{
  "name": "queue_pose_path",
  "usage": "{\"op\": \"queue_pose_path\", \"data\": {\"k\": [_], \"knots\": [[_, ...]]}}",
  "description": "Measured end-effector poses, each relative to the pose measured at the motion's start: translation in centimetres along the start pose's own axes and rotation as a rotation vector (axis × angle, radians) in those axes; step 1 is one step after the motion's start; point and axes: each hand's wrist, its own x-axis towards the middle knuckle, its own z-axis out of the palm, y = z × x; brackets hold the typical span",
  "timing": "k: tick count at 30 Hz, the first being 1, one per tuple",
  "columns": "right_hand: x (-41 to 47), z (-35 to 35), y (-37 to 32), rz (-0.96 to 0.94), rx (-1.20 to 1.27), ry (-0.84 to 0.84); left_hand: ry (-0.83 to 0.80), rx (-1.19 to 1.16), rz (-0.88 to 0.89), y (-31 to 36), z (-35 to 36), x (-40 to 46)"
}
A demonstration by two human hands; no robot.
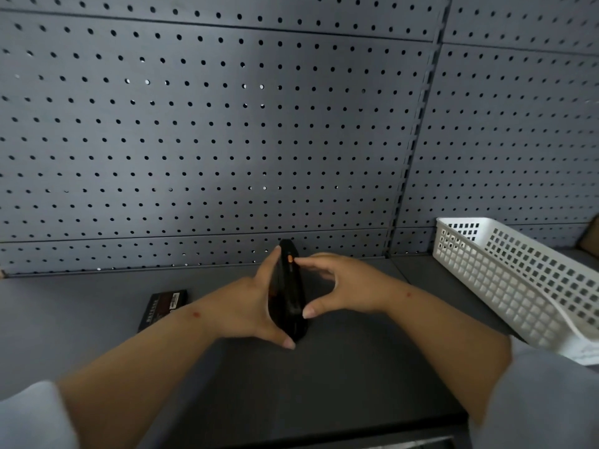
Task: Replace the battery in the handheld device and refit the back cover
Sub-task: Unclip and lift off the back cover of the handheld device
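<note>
Seen from the head camera, looking down at a dark grey flat table (97,303) with a grey metal wall full of small round holes (210,124) behind it.

In the middle, above the table: a black, long handheld device with a small orange button on its side (289,290), held up on its edge, thin side facing up. Pressed between two bare hands. Left hand (249,306) flat against the left side of the device, fingers stretched along it, thumb hooked under the near end. Right hand (343,286) on the right side, fingers curved, one fingertip by the orange button, thumb touching the lower part. Back cover on or off: cannot tell.

Left of the hands, lying flat on the table: a small black flat battery with a label (163,307), well apart from the device.

Far right: a white plastic basket with square holes (505,277), tilted.
</note>
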Motion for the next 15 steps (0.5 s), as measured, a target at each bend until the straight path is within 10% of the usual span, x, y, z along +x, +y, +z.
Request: {"op": "queue_pose_path", "data": {"k": [15], "knots": [[0.3,2.0,1.5,0.11,-0.06,-0.13,0.064,-0.137,0.025,-2.2,0.5,-0.8]]}}
